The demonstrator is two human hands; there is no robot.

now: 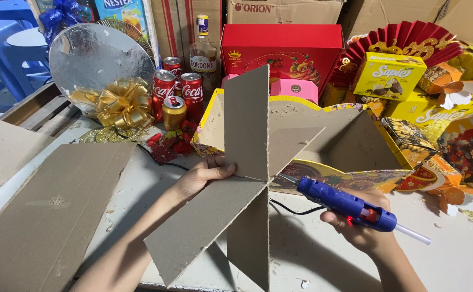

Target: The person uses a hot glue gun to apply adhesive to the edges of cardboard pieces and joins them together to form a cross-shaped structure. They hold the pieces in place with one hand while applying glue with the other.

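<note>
My left hand [201, 176] grips a cross of two slotted grey cardboard panels [231, 200], thumb pressed on the upright panel near where the pieces meet. My right hand [363, 230] holds a blue hot glue gun [347, 205], its nozzle touching the seam of the cross at centre. A clear glue stick pokes out of the gun's rear and a black cord trails from it across the table. Behind the cross lies an open yellow-rimmed cardboard box [355, 143].
A large flat cardboard sheet [47, 216] lies at left. At the back stand red soda cans [179, 89], a gold can, a bottle [204, 54], a gold bow [120, 103] on a silver round board, a red box [285, 48], a red paper fan and yellow snack boxes [390, 75].
</note>
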